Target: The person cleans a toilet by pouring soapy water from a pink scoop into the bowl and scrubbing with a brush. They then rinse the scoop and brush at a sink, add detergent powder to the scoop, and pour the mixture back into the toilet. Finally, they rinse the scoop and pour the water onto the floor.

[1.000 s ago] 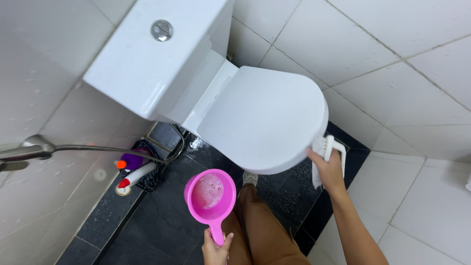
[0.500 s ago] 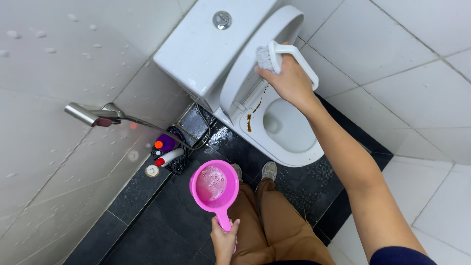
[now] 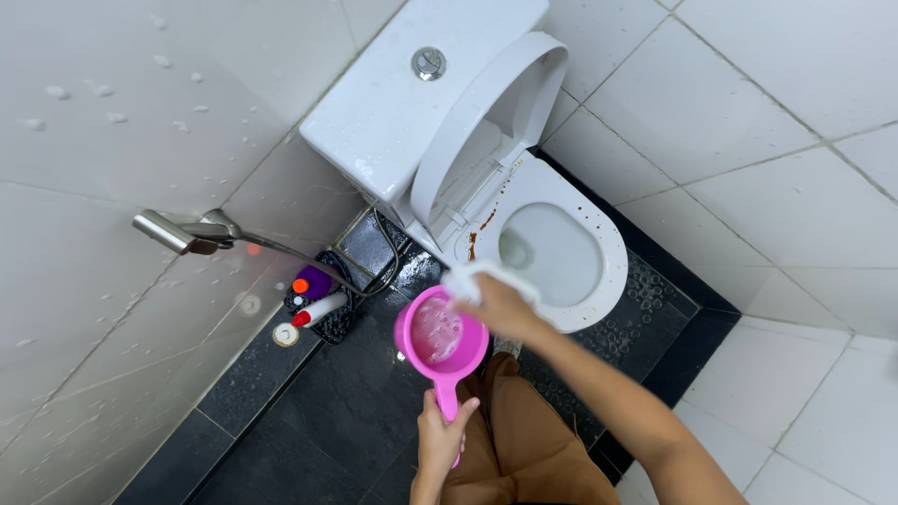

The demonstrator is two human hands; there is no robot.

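Right hand (image 3: 500, 307) is closed round a white brush (image 3: 465, 282), arm stretched forward, the brush held at the rim of the pink scoop (image 3: 440, 335), just beside the toilet (image 3: 599, 281) bowl's front edge. Left hand (image 3: 441, 432) is wrapped round the scoop's handle, held over the dark floor (image 3: 309, 411).

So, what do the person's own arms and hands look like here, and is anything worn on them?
Both hands are bare: no gloves, rings or watch show. The left hand and its wrist are uncovered to the frame's lower edge. The right hand leads into a long, uncovered forearm; no sleeve is visible in this picture.
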